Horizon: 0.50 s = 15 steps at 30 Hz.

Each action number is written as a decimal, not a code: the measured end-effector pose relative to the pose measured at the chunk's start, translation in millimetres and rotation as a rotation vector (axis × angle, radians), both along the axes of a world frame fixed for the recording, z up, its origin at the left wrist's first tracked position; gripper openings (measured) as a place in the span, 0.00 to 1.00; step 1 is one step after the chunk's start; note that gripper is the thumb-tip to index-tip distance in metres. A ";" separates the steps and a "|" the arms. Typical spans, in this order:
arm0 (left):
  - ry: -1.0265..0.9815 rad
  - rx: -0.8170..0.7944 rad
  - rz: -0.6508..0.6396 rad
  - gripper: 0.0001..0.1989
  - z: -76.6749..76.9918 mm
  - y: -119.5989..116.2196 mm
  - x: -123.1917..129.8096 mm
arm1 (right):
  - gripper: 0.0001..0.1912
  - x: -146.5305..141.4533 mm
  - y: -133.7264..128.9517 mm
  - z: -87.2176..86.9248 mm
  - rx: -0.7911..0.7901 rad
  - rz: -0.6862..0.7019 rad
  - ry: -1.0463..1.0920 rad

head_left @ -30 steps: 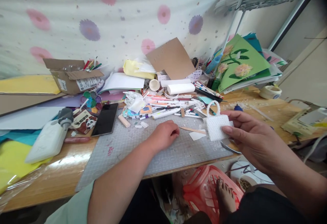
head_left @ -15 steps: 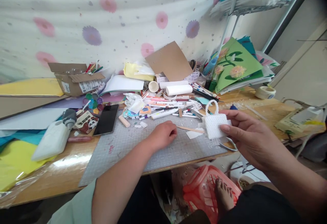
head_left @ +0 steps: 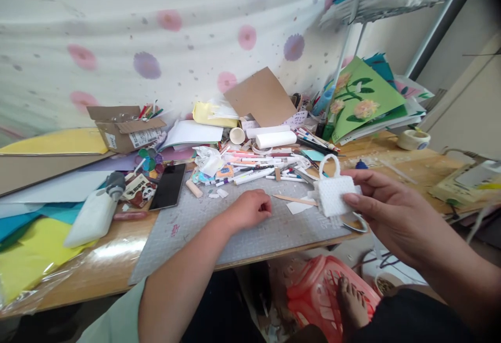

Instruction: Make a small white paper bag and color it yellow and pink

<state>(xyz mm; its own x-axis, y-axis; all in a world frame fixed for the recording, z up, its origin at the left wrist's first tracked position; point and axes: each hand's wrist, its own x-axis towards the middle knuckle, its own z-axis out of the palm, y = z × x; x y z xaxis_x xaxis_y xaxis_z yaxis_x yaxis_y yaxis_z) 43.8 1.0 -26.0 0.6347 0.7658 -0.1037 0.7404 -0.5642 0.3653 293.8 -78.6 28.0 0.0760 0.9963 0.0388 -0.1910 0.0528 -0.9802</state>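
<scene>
Our right hand [head_left: 387,208] is pinching a white bag [head_left: 334,196] by its edge (a gentle grip being best); our curled left hand [head_left: 248,210], contents hidden, is resting on the mat [head_left: 274,236].

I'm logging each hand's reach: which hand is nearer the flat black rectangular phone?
Left. The left hand rests on the grey gridded cutting mat, to the right of the phone; the right hand is farther right, holding the small white textured bag.
</scene>
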 end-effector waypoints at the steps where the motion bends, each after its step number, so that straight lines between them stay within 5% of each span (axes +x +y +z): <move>1: -0.003 0.008 0.008 0.12 -0.3 0.4 0.1 | 0.20 0.4 -0.5 0.9 0.012 -0.007 -0.004; 15: 0.015 0.079 0.067 0.11 0.5 -4.1 9.8 | 0.18 2.9 -2.0 0.8 0.015 0.013 -0.007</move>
